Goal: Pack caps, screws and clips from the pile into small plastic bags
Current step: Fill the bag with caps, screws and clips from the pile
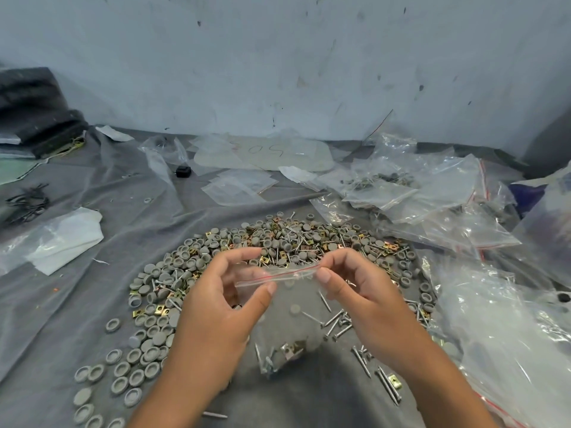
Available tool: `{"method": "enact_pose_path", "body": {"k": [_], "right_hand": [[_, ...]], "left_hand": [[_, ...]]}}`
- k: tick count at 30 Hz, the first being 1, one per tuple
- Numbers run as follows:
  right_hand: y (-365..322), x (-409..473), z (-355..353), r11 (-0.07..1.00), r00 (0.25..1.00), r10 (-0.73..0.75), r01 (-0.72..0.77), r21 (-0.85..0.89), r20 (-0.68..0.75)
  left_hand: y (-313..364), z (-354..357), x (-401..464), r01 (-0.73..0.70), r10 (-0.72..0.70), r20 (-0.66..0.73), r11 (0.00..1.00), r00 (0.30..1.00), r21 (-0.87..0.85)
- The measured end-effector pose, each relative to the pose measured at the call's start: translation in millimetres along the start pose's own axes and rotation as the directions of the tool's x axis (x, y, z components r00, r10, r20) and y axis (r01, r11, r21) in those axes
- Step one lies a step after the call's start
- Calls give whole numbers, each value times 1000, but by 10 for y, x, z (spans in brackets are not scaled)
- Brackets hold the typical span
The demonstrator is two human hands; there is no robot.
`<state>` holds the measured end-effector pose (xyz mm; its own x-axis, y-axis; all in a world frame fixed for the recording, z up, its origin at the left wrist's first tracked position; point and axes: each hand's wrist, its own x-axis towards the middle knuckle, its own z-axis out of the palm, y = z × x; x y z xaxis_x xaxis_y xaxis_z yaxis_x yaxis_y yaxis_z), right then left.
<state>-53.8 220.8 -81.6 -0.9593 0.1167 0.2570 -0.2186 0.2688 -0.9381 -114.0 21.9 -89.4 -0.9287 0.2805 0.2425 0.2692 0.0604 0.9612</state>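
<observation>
Head view: nearest, at six o'clock, a small clear plastic zip bag with a red seal line (pixel 279 307) hangs between both hands, its bottom sagging with silver screws and a brass clip inside. The left hand (pixel 216 310) pinches the bag's top edge at its nine o'clock end between thumb and forefinger, the other fingers curled; the right hand (pixel 361 291) pinches the same strip at its three o'clock end, thumb pressed against fingertips. Loose silver screws (pixel 336 322) lie on the grey cloth (pixel 61 304) just under the right wrist. Round grey plastic caps (pixel 129 366) spread toward seven o'clock. Beyond the hands, at twelve o'clock, sits the mixed pile of grey caps, screws and brass square clips (pixel 278 239). At three o'clock lies a heap of clear zip bags (pixel 448 205), some already filled. Farther at twelve, flat empty small bags (pixel 241 186) rest beside a small black block (pixel 183 171). At nine o'clock is a crumpled white plastic sheet (pixel 65 239). The scuffed pale wall (pixel 278 57) stands behind.
</observation>
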Motion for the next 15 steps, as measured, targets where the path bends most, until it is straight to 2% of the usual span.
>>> {"method": "enact_pose_path", "body": {"k": [6,15], "right_hand": [[-14,-43,16,1000,998,27,-27,-5,-51],[-61,-120,3,996,995,-17,9,-85,-93]], "left_hand": [[21,-6,34,24,-31,-38,987,999,-156],[50,10,23,13,-15,-10,985,1000,-172]]}}
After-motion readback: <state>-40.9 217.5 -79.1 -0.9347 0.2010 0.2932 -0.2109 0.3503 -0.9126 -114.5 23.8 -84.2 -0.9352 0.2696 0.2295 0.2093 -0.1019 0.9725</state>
